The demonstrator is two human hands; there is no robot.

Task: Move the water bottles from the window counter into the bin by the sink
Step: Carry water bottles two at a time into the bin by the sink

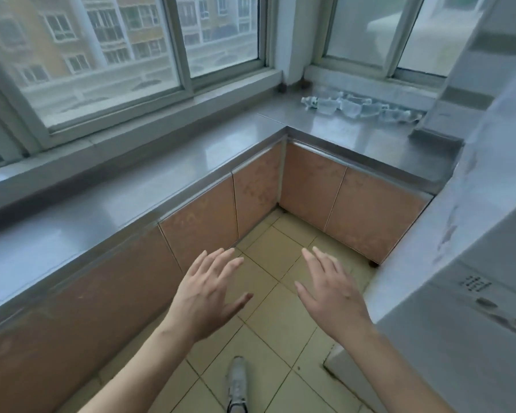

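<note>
My left hand (204, 296) and right hand (332, 293) hover spread, empty; clear bottles (361, 107) lying loose on the far desk (340, 129) may roll.

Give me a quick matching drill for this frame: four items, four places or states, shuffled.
Items:
1. water bottles
2. left hand
3. right hand
4. shoe

Places or states:
A. on the tiled floor, bottom of view
B. lying on the steel counter under the right window
C. open and empty, nearer the white appliance
D. open and empty, nearer the long counter

Pairs: 1-B, 2-D, 3-C, 4-A
</note>
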